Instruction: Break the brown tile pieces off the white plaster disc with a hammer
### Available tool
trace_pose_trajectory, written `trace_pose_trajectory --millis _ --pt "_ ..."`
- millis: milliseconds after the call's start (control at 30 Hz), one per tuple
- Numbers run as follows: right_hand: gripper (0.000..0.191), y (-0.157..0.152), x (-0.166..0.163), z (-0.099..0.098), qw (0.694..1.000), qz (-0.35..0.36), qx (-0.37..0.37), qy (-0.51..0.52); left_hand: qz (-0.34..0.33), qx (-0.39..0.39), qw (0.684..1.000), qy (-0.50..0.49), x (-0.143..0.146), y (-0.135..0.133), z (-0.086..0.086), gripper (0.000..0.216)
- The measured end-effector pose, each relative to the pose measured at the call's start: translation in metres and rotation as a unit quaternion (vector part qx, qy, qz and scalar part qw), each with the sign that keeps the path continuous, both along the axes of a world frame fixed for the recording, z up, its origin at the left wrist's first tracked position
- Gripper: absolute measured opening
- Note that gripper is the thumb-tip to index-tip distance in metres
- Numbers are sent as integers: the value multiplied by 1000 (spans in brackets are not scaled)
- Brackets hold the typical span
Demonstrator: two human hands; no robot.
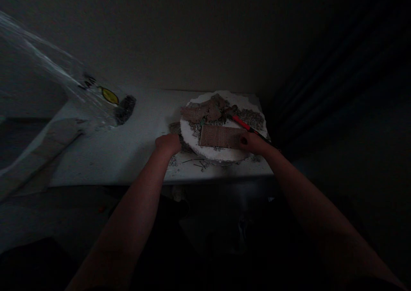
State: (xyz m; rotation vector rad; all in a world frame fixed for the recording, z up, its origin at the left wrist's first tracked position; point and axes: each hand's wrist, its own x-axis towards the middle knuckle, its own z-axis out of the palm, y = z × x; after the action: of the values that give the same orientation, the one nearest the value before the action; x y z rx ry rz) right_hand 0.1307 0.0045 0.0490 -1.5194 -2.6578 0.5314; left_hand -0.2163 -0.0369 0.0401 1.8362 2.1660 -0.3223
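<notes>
A round white slab (192, 143) with a rough rim rests on the table. On it lies a flat, rectangular brown textured panel (220, 136). My right hand (253, 143) is closed at the panel's right end, with its fingers curled over it. Just behind that hand is a tool with a red and black handle (241, 122); its head is lost in dark debris. Crumpled brown pieces (201, 112) of similar texture lie toward the back of the slab. My left hand (168, 144) is closed in a fist by the slab's left edge, beside a greyish piece (175, 128). Its fingertips are hidden.
Grey crumbs (252, 119) cover parts of the slab, and thin dark sticks (199, 164) lie before it on the white table (141, 149). A clear plastic bag (96, 96) with a yellow label stands at left. Dark curtain-like folds (340, 64) hang at right. Lighting is very dim.
</notes>
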Motion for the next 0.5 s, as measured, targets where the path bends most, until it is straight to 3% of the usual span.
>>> trace_pose_trajectory --millis 100,200,333,433,500 --pt "6 3 0 0 1000 9 -15 7 32 81 996 12 8 -3 19 43" --pt "7 3 0 0 1000 11 -19 9 7 161 986 -29 26 -5 29 40" --pt "6 2 -1 1 1000 15 -13 5 -150 240 953 -112 58 -5 26 37" --pt "9 0 -2 2 1000 21 -17 -1 -270 246 918 -151 79 -5 17 39" --pt "8 0 -3 3 1000 22 -14 -1 -308 233 909 -157 88 -4 11 43"
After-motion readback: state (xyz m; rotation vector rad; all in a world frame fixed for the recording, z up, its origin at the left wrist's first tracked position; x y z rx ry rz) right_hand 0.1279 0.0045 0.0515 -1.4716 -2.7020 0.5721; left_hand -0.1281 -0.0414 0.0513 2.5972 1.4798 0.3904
